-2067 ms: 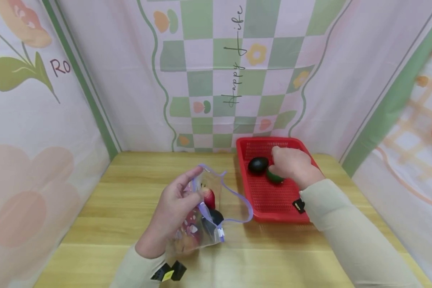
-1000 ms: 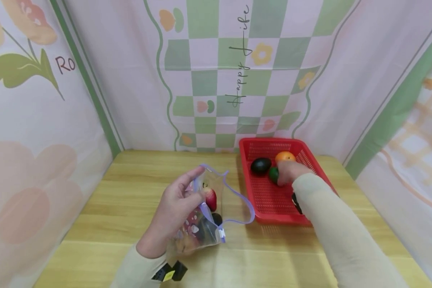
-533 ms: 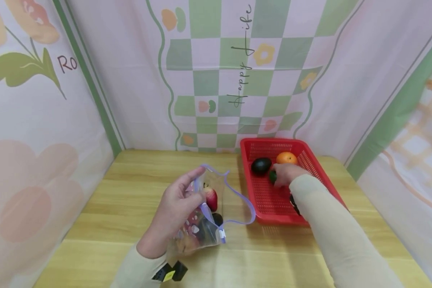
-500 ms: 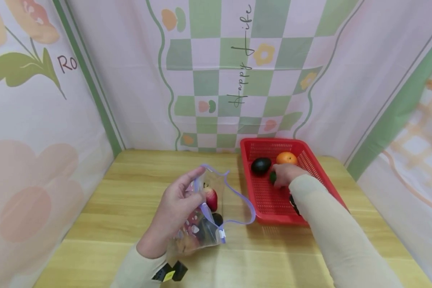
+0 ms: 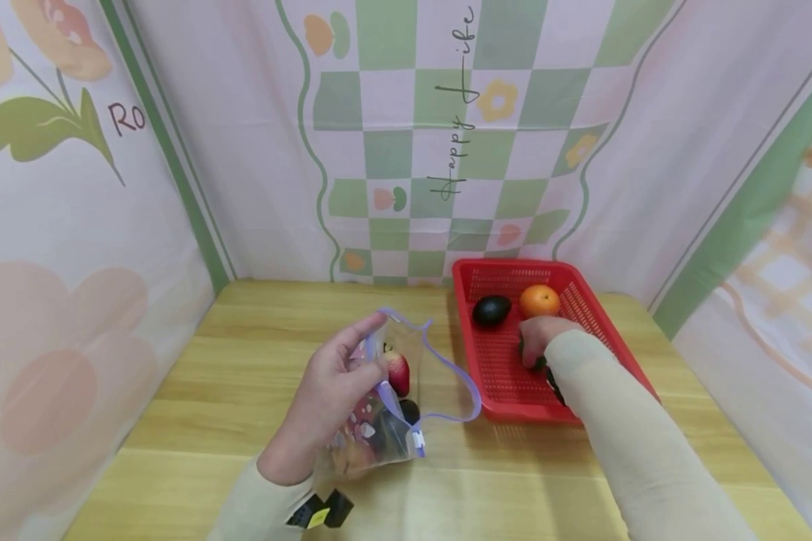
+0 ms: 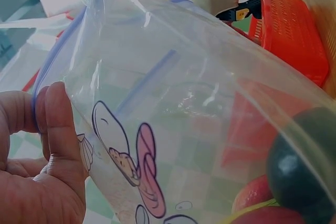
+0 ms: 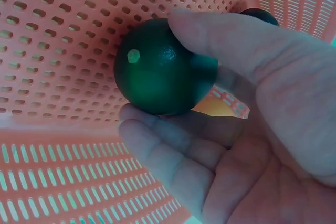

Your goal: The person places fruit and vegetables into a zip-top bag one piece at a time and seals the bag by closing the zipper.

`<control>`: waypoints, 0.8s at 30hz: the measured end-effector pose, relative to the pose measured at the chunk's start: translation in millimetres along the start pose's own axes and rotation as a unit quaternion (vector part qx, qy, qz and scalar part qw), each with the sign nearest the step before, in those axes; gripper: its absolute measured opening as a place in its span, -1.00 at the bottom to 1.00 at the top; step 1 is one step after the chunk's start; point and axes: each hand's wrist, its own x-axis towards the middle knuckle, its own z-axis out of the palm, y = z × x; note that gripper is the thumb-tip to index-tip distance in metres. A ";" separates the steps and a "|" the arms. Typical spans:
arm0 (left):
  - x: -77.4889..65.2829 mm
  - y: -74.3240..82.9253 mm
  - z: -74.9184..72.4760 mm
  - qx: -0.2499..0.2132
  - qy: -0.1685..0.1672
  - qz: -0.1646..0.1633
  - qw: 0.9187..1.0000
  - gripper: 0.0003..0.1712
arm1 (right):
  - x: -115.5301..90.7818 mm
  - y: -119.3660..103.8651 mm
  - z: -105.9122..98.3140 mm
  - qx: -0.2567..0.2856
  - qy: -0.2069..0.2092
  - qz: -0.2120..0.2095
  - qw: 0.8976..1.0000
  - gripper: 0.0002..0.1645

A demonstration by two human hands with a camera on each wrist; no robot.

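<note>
My left hand [image 5: 331, 391] pinches the purple-edged rim of a clear zip bag [image 5: 391, 443] and holds its mouth apart. Inside the bag lie a red apple [image 5: 398, 373], a dark green round fruit [image 6: 299, 161] and an orange-toned fruit near the bottom. Over the red basket, my right hand [image 5: 543, 336] holds a green avocado [image 7: 155, 72] between thumb and fingers. The right wrist view shows its pale stem spot; the head view mostly hides it behind the hand. A near-black avocado [image 5: 492, 310] and an orange [image 5: 540, 300] lie farther back in the basket.
The red perforated basket [image 5: 514, 412] stands at the right on the wooden table [image 5: 271, 315], its raised rim near the bag's mouth. A patterned cloth [image 5: 379, 150] hangs behind the table, with more cloth at both sides.
My right hand has moved back from the orange, uncovering it, and gripped the green avocado, which has shifted toward the basket's near side. The left hand and bag keep the same pose.
</note>
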 end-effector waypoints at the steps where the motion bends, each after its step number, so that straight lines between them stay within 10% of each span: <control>1: -0.2 0.0 0.0 0.000 0.000 0.002 1.000 -0.34 | -2.9 -0.1 0.2 -0.001 -0.002 0.001 1.000 -0.29; 11: -0.2 -0.8 -0.1 0.007 0.003 -0.004 1.000 -0.32 | 3.3 3.9 -3.0 -0.082 -0.024 -0.033 0.996 -0.32; 21: 0.7 -1.9 -0.6 0.008 0.002 -0.003 1.000 -0.33 | 16.9 3.3 -8.1 -0.219 -0.050 -0.085 0.971 -0.24; 24: 0.7 -1.4 -0.4 0.005 0.000 -0.007 1.000 -0.34 | 10.8 3.7 -6.6 -0.166 -0.039 -0.051 0.984 -0.25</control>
